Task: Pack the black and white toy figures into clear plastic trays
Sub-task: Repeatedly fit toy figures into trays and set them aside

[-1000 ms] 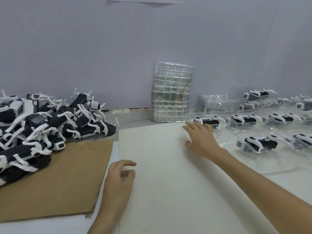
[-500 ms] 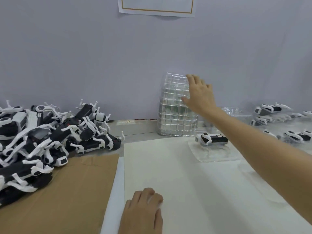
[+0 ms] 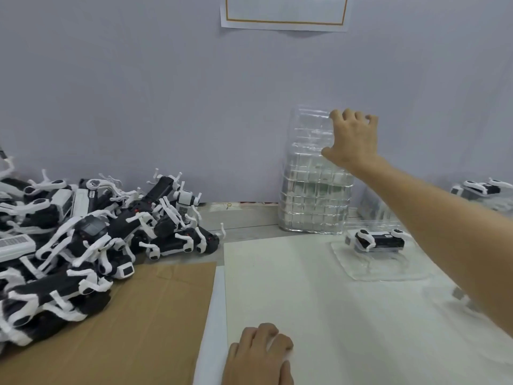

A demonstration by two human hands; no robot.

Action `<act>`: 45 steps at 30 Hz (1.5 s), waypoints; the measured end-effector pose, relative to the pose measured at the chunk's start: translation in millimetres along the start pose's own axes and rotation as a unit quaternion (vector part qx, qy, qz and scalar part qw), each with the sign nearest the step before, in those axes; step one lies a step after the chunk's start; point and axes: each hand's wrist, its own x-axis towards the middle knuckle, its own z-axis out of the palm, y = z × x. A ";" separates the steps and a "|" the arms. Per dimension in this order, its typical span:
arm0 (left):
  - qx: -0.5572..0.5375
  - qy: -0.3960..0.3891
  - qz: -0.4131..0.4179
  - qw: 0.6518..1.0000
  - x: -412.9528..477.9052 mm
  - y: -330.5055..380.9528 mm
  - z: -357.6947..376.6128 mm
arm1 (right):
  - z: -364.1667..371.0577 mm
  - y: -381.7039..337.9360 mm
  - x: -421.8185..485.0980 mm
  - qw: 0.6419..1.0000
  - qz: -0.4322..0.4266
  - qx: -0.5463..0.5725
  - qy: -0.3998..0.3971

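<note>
Head view: at one o'clock the right hand (image 3: pixel 351 140) curls its fingers (image 3: pixel 348 115) over the top tray (image 3: pixel 308 123) of the tray stack (image 3: pixel 313 201), apparently clamped on it. At six the left hand (image 3: pixel 258 357) lies loosely curled and empty, and the toy figures (image 3: pixel 91 245) heap at nine. Fetching a tray; next, peel one free.

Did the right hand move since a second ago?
Yes. The right hand went up from the white tabletop to the top of the tall stack of clear plastic trays.

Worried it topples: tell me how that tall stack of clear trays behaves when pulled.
Probably light and flexible: the stack of clear trays is thin transparent plastic. Likely tippy, being tall on a narrow base. Nested trays may cling together.
</note>
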 end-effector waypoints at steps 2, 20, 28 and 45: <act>-0.020 -0.020 -0.007 1.000 -2.4 -1.1 1.5 | -13.1 -0.6 -6.2 0.998 0.010 0.031 0.048; -0.471 0.206 -0.320 0.796 -10.7 -8.6 -39.2 | -56.6 -70.2 -327.1 0.933 -0.215 0.275 -0.087; -0.392 0.200 -0.336 0.833 -12.9 -4.3 -38.8 | -69.8 -68.9 -323.0 0.906 -0.205 0.358 -0.099; -0.153 0.059 -0.358 0.919 43.8 -87.2 -59.8 | -57.6 -48.0 -308.8 0.871 0.004 0.481 0.103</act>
